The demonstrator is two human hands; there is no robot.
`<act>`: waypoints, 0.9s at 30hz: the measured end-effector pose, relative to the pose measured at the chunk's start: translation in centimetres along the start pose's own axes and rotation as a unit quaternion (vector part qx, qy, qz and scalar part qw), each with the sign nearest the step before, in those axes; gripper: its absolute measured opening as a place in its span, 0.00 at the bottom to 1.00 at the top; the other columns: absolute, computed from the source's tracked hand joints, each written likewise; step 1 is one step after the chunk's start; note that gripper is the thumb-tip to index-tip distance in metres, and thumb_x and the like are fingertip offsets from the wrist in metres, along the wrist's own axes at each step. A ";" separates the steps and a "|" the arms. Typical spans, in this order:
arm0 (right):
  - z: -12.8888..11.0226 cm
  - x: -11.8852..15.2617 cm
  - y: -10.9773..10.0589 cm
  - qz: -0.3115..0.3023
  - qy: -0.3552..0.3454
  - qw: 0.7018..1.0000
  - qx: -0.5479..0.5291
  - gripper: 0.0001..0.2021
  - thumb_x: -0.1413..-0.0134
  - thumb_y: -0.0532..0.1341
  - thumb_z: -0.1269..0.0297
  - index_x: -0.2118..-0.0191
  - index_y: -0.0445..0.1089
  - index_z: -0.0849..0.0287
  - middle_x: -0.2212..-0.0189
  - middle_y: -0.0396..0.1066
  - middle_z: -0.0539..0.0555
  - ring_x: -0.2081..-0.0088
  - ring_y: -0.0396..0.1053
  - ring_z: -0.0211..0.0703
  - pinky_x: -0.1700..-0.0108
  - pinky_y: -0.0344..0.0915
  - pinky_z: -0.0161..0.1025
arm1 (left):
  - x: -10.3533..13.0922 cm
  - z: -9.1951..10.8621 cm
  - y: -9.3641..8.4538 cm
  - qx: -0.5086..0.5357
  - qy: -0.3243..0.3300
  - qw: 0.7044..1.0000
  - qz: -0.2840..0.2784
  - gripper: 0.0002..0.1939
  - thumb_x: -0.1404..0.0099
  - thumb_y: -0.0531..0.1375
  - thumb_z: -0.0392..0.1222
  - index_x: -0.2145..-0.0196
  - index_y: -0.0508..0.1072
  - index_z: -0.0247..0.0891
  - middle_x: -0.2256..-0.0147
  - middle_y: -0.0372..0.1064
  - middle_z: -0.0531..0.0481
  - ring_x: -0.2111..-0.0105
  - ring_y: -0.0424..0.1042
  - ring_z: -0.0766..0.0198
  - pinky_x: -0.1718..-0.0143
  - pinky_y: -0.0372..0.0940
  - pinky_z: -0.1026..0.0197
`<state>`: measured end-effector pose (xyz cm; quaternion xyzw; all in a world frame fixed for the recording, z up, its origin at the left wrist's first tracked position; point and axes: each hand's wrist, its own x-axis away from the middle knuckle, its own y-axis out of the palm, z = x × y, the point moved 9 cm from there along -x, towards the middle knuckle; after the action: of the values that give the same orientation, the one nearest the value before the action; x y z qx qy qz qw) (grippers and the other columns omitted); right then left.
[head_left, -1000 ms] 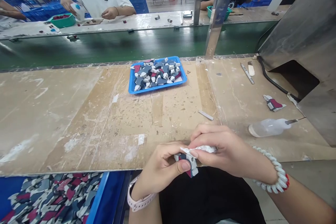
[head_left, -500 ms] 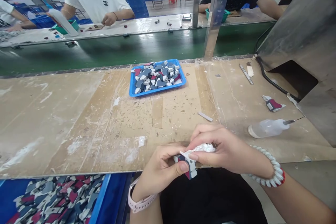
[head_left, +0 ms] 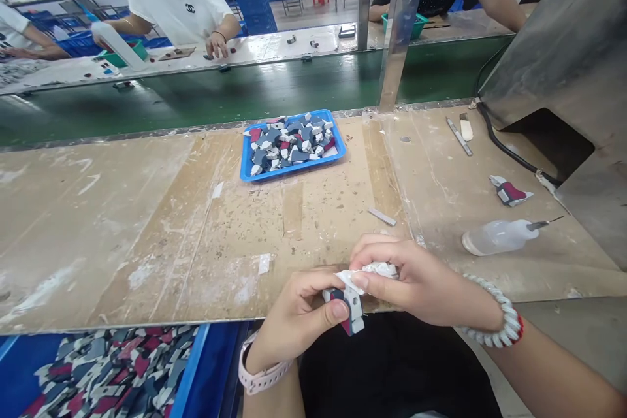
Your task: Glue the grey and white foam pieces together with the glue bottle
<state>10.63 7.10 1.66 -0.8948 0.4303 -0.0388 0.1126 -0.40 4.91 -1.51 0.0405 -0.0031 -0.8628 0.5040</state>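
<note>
My left hand (head_left: 294, 313) grips a small grey, red and white patterned piece (head_left: 351, 311) at the near edge of the worn wooden bench (head_left: 147, 222). My right hand (head_left: 416, 277) pinches a crumpled white cloth (head_left: 375, 270) and presses it against the top of that piece. Both hands meet just over the bench edge, above my dark lap.
A blue tray (head_left: 292, 171) heaped with several similar pieces sits mid-bench. A clear squeeze bottle (head_left: 499, 236) lies to the right, with one loose piece (head_left: 509, 191) beyond it. A blue bin (head_left: 98, 369) of pieces is at lower left. Other people work across the green conveyor (head_left: 196, 88). A metal housing (head_left: 573, 72) stands at right.
My hands stay together with small rubbing shifts of the cloth on the piece. The view has tilted slightly; the people across the conveyor have moved their arms.
</note>
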 end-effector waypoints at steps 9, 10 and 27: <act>-0.5 0.1 -0.1 -0.006 -0.035 0.999 0.037 0.05 0.37 0.66 0.65 0.63 0.77 0.60 0.65 0.72 0.51 0.64 0.70 0.37 0.60 0.64 0.35 | -0.1 0.1 0.0 -0.025 -0.011 1.000 -0.001 0.25 0.32 0.64 0.60 0.64 0.82 0.32 0.72 0.71 0.44 0.70 0.67 0.60 0.66 0.64 0.61; -0.7 0.2 0.0 -0.004 -0.045 0.997 0.056 0.06 0.36 0.65 0.65 0.64 0.77 0.60 0.66 0.72 0.51 0.64 0.69 0.37 0.60 0.64 0.35 | -0.1 0.1 0.0 -0.025 -0.010 1.000 0.001 0.24 0.32 0.64 0.60 0.64 0.82 0.32 0.72 0.71 0.44 0.70 0.67 0.60 0.66 0.64 0.61; 1.7 2.6 -4.5 0.227 0.014 0.973 0.038 0.06 0.34 0.64 0.58 0.60 0.78 0.53 0.62 0.74 0.52 0.60 0.70 0.44 0.59 0.63 0.41 | 0.4 -0.4 -0.6 0.054 -0.024 0.997 0.041 0.22 0.34 0.68 0.57 0.59 0.82 0.32 0.71 0.74 0.43 0.73 0.72 0.63 0.72 0.68 0.65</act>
<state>15.98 8.11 1.05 -0.7682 0.6220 -0.0414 0.1459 -1.07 4.88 -1.96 0.0465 -0.0635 -0.8407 0.5357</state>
